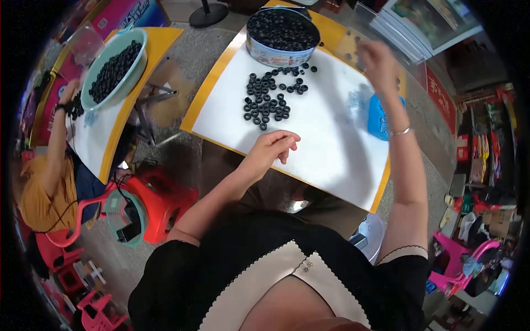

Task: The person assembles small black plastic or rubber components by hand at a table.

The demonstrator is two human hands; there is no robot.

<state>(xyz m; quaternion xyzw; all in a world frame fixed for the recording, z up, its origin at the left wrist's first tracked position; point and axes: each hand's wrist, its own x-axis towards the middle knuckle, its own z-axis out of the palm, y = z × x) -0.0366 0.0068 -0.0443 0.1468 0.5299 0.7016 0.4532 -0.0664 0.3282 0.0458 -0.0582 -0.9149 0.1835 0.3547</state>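
Note:
My left hand [276,148] hovers over the front edge of the white table top [323,146], its fingers curled and pressed together. Whether anything sits between them is hidden. Beyond it lie several small black rings [266,102], loosely spread. My right hand [378,63] is raised near the far right edge of the table, above a clear plastic container [349,47] with a few black bits in it. Motion smears its fingers. Under my right forearm stands a blue plastic container [377,122]. A round tin [282,54] full of black pieces stands at the far end.
At the left, another person's hand [69,91] is beside a pale green basin [141,58] of black pieces on a second table. A red stool [160,201] stands between the tables. A glass-fronted case [425,25] is at the far right.

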